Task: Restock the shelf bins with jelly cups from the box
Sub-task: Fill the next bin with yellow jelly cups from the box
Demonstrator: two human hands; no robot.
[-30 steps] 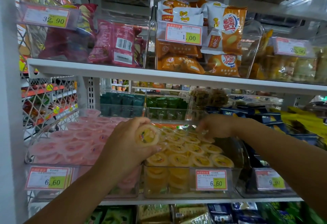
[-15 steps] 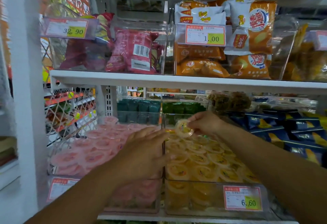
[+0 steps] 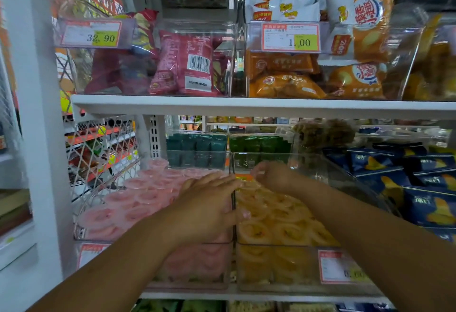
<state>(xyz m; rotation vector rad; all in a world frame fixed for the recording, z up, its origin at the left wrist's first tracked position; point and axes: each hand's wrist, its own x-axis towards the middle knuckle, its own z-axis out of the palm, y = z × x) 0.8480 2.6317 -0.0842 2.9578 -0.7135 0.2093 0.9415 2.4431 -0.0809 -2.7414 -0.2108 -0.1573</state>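
Two clear shelf bins stand side by side on the lower shelf. The left bin point(image 3: 103, 239) is packed with pink jelly cups point(image 3: 138, 198). The right bin point(image 3: 278, 267) is full of yellow jelly cups point(image 3: 283, 228). My left hand point(image 3: 209, 208) lies flat with straight fingers across the divider between the bins, touching the cups. At the back of the yellow bin, my right hand point(image 3: 274, 176) has its fingers curled round a yellow jelly cup point(image 3: 256, 172), which is blurred and mostly hidden. The box is out of view.
The white shelf point(image 3: 246, 105) above carries bins of red snack bags point(image 3: 187, 65) and orange ones point(image 3: 283, 85). Blue bags point(image 3: 419, 188) fill the bin to the right. Green packs point(image 3: 256, 146) stand behind. A white upright point(image 3: 32, 114) and wire mesh point(image 3: 98, 154) close the left side.
My left hand passed its yellow cup to the right hand and then flattened over the bin divider. My right hand carried the cup down to the back of the yellow bin.
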